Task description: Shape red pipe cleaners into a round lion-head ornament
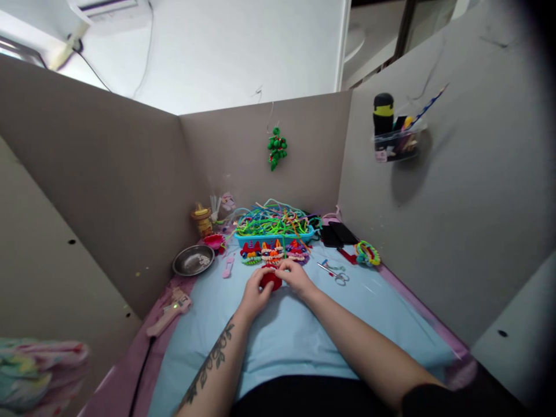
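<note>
Over the middle of the table, a small red round piece (271, 280), fuzzy-looking like pipe cleaner work, sits between my two hands. My left hand (254, 291) grips it from the left, thumb below and fingers above. At its upper right edge, the fingertips of my right hand (296, 278) are pinched together; whether a smaller part is between them is too small to make out. Just beyond my fingers lie several colourful pipe cleaner pieces (273, 252) in a row. Behind them, a blue basket (254, 239) is heaped with loose pipe cleaners (278, 221).
Scissors (336, 274) lie right of my hands, near phones (339, 233) and a ring of coloured loops (367, 253). Leftward are a metal bowl (182, 264) with small white bits, a pink clip-like item (228, 266) and a corded glue gun (170, 314). Grey panels (260, 130) enclose the table.
</note>
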Demonstrator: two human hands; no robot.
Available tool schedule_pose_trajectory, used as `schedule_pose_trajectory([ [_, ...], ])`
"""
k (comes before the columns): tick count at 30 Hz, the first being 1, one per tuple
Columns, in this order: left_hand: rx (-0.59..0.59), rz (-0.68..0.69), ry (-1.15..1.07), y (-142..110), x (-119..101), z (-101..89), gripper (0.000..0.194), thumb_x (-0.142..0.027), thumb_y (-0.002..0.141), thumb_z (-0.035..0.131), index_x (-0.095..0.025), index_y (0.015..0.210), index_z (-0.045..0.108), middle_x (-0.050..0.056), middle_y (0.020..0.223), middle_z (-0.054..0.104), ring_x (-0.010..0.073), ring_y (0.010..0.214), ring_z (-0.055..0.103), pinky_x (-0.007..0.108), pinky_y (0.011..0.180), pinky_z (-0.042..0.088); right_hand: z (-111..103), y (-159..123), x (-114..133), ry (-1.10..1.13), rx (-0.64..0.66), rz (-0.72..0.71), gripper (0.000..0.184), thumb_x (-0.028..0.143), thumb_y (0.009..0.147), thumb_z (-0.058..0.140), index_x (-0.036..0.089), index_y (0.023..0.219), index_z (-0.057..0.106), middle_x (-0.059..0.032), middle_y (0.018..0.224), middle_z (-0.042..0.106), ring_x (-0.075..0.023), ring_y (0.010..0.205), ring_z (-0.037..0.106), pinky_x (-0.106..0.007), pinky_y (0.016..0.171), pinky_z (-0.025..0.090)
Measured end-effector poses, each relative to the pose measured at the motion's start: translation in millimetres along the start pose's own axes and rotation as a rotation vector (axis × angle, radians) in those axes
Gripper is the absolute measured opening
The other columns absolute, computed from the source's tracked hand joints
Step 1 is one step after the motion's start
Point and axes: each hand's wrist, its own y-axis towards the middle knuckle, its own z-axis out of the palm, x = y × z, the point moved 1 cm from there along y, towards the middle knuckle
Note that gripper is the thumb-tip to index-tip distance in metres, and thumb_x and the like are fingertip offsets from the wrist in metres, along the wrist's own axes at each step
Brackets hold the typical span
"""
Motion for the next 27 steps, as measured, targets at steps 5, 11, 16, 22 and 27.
schedule_pose_trajectory([
  [5, -0.022, -0.080, -0.168, 0.2, 2.7, -0.8, 0.030, -0.025, 0.079, 0.056, -0.018, 0.108, 0.056, 0.010, 0.110, 0.058, 0.0219, 0.100, 0.056, 0.035, 0.086, 0.045, 4.3, -2.5, 3.4, 0.307, 0.123, 0.117, 0.027, 0.032, 0.063, 0.070, 0.017, 0.057, 0.050, -0.0021, 0.081, 0.061, -0.0148, 0.071, 0.055, -0.027, 0.066, 0.040],
  [11, 0.022, -0.130, -0.347, 0.2, 4.0, 1.3, 0.031, -0.031, 0.076, 0.061, -0.017, 0.103, 0.055, 0.010, 0.107, 0.059, 0.0224, 0.098, 0.056, 0.035, 0.086, 0.045, 7.2, -5.8, 4.5, 0.622, 0.227, 0.251, 0.036, 0.030, 0.058, 0.077, 0.021, 0.082, 0.051, 0.0006, 0.081, 0.063, -0.0158, 0.070, 0.061, -0.027, 0.065, 0.044],
  [16, 0.048, -0.147, -0.393, -0.4, 2.8, 1.6, 0.032, -0.033, 0.075, 0.063, -0.017, 0.102, 0.056, 0.009, 0.102, 0.060, 0.0216, 0.093, 0.057, 0.033, 0.082, 0.045, 7.4, -7.6, 6.1, 0.600, 0.285, 0.314, 0.043, 0.034, 0.061, 0.075, 0.021, 0.096, 0.054, -0.0028, 0.089, 0.064, -0.0182, 0.078, 0.062, -0.029, 0.069, 0.045],
  [22, -0.028, -0.175, -0.372, 0.8, 7.3, -0.5, 0.034, -0.033, 0.072, 0.065, -0.017, 0.101, 0.058, 0.008, 0.102, 0.060, 0.0216, 0.093, 0.056, 0.032, 0.081, 0.044, 8.4, -6.3, 0.1, 0.436, 0.257, 0.245, 0.032, 0.044, 0.066, 0.071, 0.015, 0.074, 0.060, 0.0002, 0.066, 0.061, -0.0118, 0.059, 0.055, -0.024, 0.058, 0.039],
  [27, -0.088, -0.209, -0.360, 1.5, 13.0, -1.9, 0.032, -0.032, 0.072, 0.066, -0.017, 0.100, 0.059, 0.007, 0.100, 0.060, 0.0206, 0.092, 0.056, 0.031, 0.082, 0.044, 7.3, -2.4, -9.3, 0.383, 0.213, 0.265, 0.044, 0.056, 0.070, 0.062, 0.012, 0.070, 0.064, -0.0013, 0.060, 0.062, -0.0119, 0.054, 0.053, -0.025, 0.056, 0.037],
])
